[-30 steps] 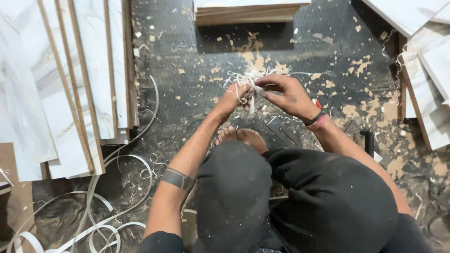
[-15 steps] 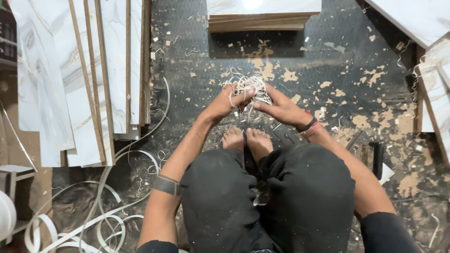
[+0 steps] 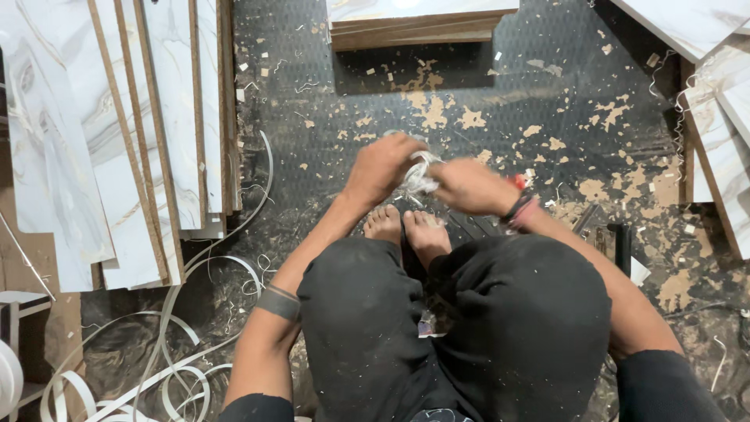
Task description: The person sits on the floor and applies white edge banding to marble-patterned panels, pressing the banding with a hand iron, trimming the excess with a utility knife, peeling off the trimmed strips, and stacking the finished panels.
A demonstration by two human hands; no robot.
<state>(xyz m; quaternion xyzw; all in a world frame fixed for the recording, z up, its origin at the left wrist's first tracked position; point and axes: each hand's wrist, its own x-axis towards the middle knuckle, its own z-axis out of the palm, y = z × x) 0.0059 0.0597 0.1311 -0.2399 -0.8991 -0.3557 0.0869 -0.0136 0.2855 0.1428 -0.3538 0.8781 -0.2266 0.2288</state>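
Note:
I squat on a dark floor, knees and bare feet (image 3: 406, 230) below me. My left hand (image 3: 383, 166) and my right hand (image 3: 473, 186) meet in front of my knees, both closed around a small tangled bundle of thin white edge-band strip (image 3: 418, 176). The bundle is pressed tight between the hands, and only a little of it shows. A red and black band sits on my right wrist, and a dark band circles my left forearm.
White marble-pattern boards (image 3: 125, 141) lie stacked on the left, more boards (image 3: 723, 133) on the right, and a board stack (image 3: 418, 23) straight ahead. Loose white strip curls (image 3: 172, 344) trail at lower left. Wood chips litter the floor. A dark tool (image 3: 621, 246) lies by my right knee.
The loose strip tangle has been gathered into a tighter, smaller wad between my hands, which have closed nearer together. The view has shifted slightly.

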